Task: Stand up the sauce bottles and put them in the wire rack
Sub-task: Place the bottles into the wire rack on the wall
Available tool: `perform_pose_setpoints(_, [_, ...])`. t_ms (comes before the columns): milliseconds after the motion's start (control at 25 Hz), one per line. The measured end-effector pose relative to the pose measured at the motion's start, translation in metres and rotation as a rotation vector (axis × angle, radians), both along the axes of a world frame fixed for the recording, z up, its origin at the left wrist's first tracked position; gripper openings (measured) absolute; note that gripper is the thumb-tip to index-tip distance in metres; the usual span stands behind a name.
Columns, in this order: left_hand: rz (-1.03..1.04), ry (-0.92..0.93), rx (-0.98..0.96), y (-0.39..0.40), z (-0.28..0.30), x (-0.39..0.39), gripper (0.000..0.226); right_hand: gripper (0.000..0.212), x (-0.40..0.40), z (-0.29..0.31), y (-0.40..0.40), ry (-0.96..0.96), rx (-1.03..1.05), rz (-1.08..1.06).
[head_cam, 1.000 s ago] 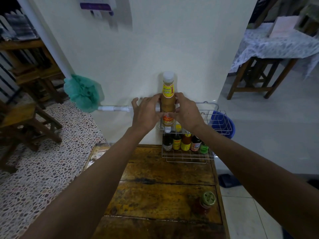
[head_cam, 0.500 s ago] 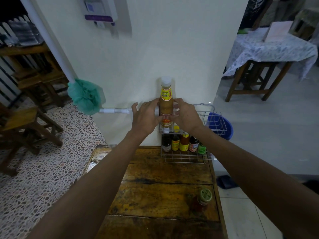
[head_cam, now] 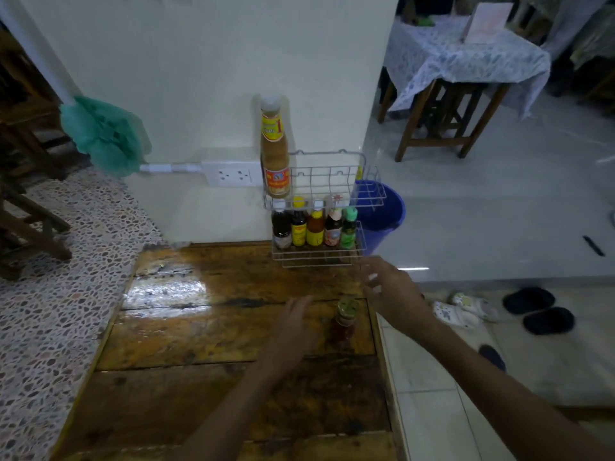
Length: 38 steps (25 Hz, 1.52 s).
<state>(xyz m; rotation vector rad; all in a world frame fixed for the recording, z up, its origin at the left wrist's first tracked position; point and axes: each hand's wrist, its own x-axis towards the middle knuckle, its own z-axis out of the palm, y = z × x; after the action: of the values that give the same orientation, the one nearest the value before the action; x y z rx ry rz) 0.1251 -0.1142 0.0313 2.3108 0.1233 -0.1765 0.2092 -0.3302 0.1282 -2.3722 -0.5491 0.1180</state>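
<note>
A tall sauce bottle [head_cam: 275, 151] with a white cap and a yellow and red label stands upright at the left end of the upper shelf of the white wire rack [head_cam: 332, 176] on the wall. Several small bottles [head_cam: 314, 227] stand in a row on the lower shelf. A small red jar with a green lid [head_cam: 344, 321] stands upright on the wooden table [head_cam: 199, 314] near its right edge. My left hand [head_cam: 293, 322] hovers open just left of the jar. My right hand [head_cam: 389, 287] is open just right of and above it. Neither hand touches the jar.
A wall socket [head_cam: 233, 174] sits left of the rack, and a green duster [head_cam: 103, 138] on a white pole leans there. A blue bucket [head_cam: 382, 207] stands behind the rack. Wooden stools are on the left, a cloth-covered table at the back right, and shoes [head_cam: 529, 307] on the floor.
Both hands have let go of the tall bottle, which now stands in the upper shelf. They have dropped back towards me, to either side of the small jar on the table.
</note>
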Motion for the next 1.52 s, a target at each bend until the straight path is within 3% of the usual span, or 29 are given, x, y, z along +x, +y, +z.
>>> perform_pose_setpoints(80, [-0.055, 0.094, -0.046, -0.024, -0.025, -0.005, 0.072, 0.038, -0.023, -0.035, -0.016, 0.086, -0.054, 0.03])
perform_pose_setpoints(200, [-0.052, 0.112, -0.087, -0.046, -0.047, 0.0, 0.068, 0.058, -0.04, -0.074, -0.018, 0.178, -0.047, 0.061])
perform_pose_setpoints(440, [-0.019, 0.041, -0.118, -0.048, -0.04, 0.0, 0.047, 0.046, -0.047, -0.076, 0.001, 0.148, 0.009, -0.05])
perform_pose_setpoints(560, [0.007, -0.091, -0.178, -0.035, 0.018, 0.005, 0.048, 0.036, -0.037, -0.019, 0.011, 0.001, 0.052, -0.019])
perform_pose_setpoints(680, [0.023, -0.354, -0.131, -0.018, 0.114, 0.036, 0.052, 0.028, -0.011, 0.081, 0.026, -0.19, 0.161, -0.009])
perform_pose_setpoints(800, [0.141, -0.52, -0.1, 0.002, 0.201, 0.077, 0.051, 0.03, 0.034, 0.17, 0.05, -0.337, 0.256, -0.055])
perform_pose_setpoints(880, [0.204, -0.55, -0.095, 0.017, 0.223, 0.108, 0.047, 0.034, 0.069, 0.195, 0.072, -0.401, 0.243, -0.067])
perform_pose_setpoints(1200, [0.416, -0.558, -0.091, 0.022, 0.162, 0.158, 0.031, 0.035, 0.144, 0.142, 0.122, -0.317, 0.119, -0.054])
perform_pose_setpoints(1520, [0.354, -0.558, 0.059, 0.014, 0.114, 0.172, 0.039, 0.039, 0.181, 0.108, 0.133, -0.264, 0.103, -0.095])
